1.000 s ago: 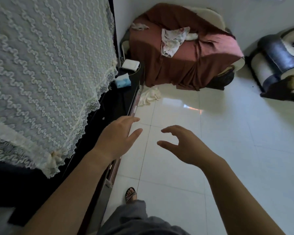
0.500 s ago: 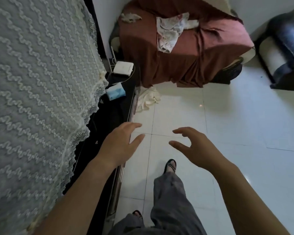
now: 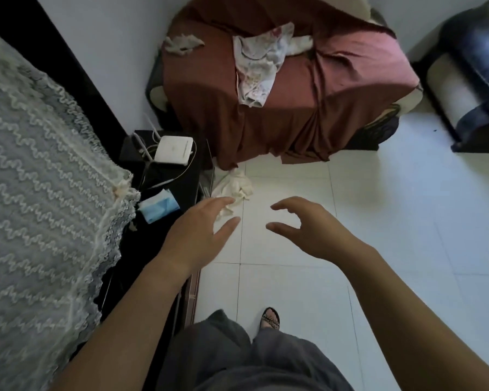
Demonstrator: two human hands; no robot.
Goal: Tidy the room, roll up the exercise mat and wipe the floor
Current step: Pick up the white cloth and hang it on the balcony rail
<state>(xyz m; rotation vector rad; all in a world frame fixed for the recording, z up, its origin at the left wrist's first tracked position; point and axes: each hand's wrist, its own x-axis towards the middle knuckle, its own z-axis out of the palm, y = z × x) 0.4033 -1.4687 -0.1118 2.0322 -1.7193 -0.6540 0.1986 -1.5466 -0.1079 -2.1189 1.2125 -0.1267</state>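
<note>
The fingers [image 3: 223, 202] of my left hand [image 3: 198, 232] reach forward, loosely spread and holding nothing. Those of my right hand [image 3: 314, 230] are curved into an open claw, also empty.

Far left hangs a lace cover [image 3: 40, 170]. Beside it a low black bench [image 3: 187, 190] carries a white router [image 3: 174, 149] and a blue packet [image 3: 158, 207]. Just past my left fingertips, a crumpled pale cloth [image 3: 235, 186] lies on the white floor [image 3: 378, 207]. It sits against the bench's foot and just below the maroon-draped armchair [image 3: 294, 108]. The exercise mat is nowhere in view.

I judge the cloth is what I'm going for, either to tidy away or to wipe with. To do it well I should bend lower and bring both hands down over the heap. Then I'd gather it from its loose edges toward the middle so nothing trails, keeping my left wrist clear of the router. Further right, a floral garment [image 3: 257, 66] on the armchair also wants tidying.
</note>
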